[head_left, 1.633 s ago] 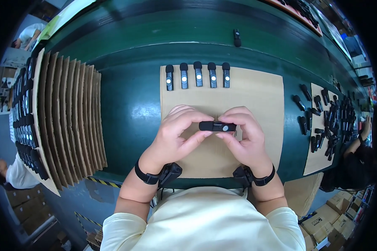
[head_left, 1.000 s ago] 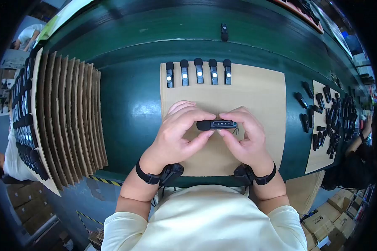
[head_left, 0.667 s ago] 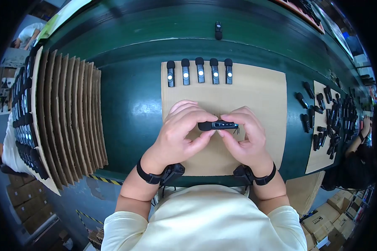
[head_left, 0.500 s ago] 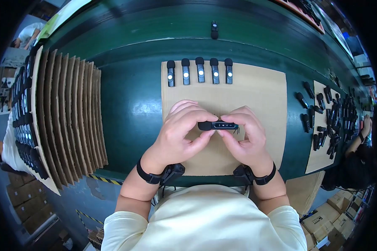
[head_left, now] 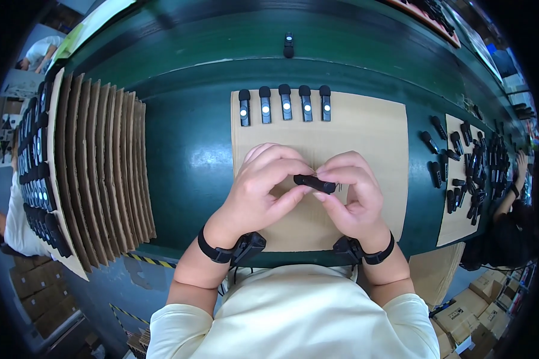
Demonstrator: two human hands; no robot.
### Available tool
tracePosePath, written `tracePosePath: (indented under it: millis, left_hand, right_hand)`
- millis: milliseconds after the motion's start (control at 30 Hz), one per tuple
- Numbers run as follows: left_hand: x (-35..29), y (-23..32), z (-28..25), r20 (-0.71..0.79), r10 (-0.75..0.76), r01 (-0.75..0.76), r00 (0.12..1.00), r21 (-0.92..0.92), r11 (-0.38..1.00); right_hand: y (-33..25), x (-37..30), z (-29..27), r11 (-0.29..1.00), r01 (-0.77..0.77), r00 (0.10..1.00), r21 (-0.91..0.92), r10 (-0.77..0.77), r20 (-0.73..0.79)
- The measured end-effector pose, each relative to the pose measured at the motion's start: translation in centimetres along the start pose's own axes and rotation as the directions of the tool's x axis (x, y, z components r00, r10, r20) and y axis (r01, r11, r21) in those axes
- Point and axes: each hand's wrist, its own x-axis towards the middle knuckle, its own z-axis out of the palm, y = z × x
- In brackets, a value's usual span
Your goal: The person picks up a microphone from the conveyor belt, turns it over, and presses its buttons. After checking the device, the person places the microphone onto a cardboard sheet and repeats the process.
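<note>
Between my hands, over a flat cardboard sheet (head_left: 365,137), is a small black clip-on microphone (head_left: 315,183). My left hand (head_left: 263,185) pinches its left end with thumb and forefinger. At its right end, the fingers and thumb of my right hand (head_left: 354,188) close on it. It tilts slightly, right end lower, and a plain dark side faces up. Along the sheet's far left edge lie several more such microphones (head_left: 286,106) in a row, each with a foam tip pointing away from me and a round white spot.
Stacked cardboard layers (head_left: 105,179) stand at left, with microphones on the outer one. At right, many loose microphones (head_left: 476,167) lie piled on and around another cardboard piece (head_left: 455,221). One microphone (head_left: 288,45) lies on the far green strip. A co-worker's hand (head_left: 521,170) shows far right.
The held microphone has been rolled and tilted, so its side with small markings no longer faces up. The lone microphone on the far strip has shifted left.
</note>
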Motion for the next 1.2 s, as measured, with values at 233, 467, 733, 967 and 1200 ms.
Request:
tracePosePath:
  millis: [233,467,733,967,1200]
  left_hand:
    - [-0.2,-0.3,0.6,0.04,-0.16,0.157,0.986,0.068,0.985]
    - [-0.7,-0.7,0.2,0.208,-0.241,0.189,0.948,0.243,0.952]
    - [-1.1,-0.6,0.0,0.292,-0.283,0.211,0.914,0.255,0.944]
    - [-1.1,-0.7,-0.1,0.305,-0.295,0.219,0.906,0.26,0.941]
    - [-1.0,-0.6,-0.1,0.3,-0.275,0.2,0.913,0.258,0.945]
  right_hand:
    - [-0.1,0.8,-1.2,0.988,-0.043,0.993,-0.147,0.058,0.104]
    - [2.0,2.7,-5.0,0.881,-0.158,0.978,-0.446,0.203,0.056]
    - [4.0,1.5,-5.6,0.705,0.005,0.961,-0.709,0.193,0.198]
    - [4.2,1.9,-5.3,0.725,-0.029,0.936,-0.688,0.26,0.235]
    - [6.1,3.7,-5.0,0.69,-0.061,0.957,-0.722,0.246,0.154]
